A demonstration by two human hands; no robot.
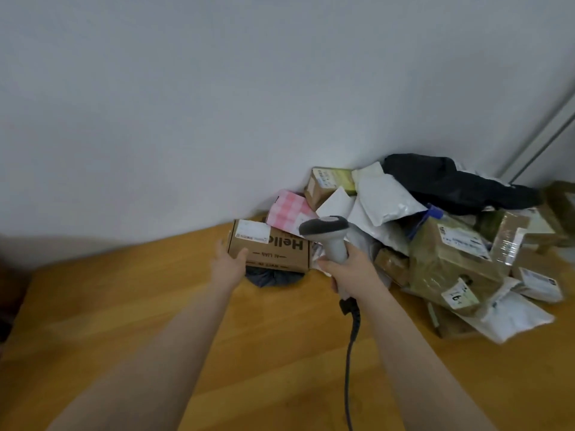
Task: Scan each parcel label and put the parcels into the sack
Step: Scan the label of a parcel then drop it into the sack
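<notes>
Head view
- Left hand (228, 262): fingers spread and part-curled around the near left corner of the box (270, 247); thumb on its front face, other fingertips hidden behind the left edge. Grasp looks loose; cannot tell whether it bears the box's weight
- Box: brown carton, "Hello" printed upside down, white label (252, 232) on its top left; at the left end of the pile, over a dark grey bag (272, 277) on the floor (155, 321)
- Right hand (348, 269): fingers clenched round the grip of the scanner (329, 234); dark head points left toward the box, cable (350, 353) hangs down
- Pile (435, 237): parcels against the wall (217, 104) – pink checked box (287, 211), white mailers, black bag (451, 181), taped brown boxes
- Sack: cannot tell which item it is
</notes>
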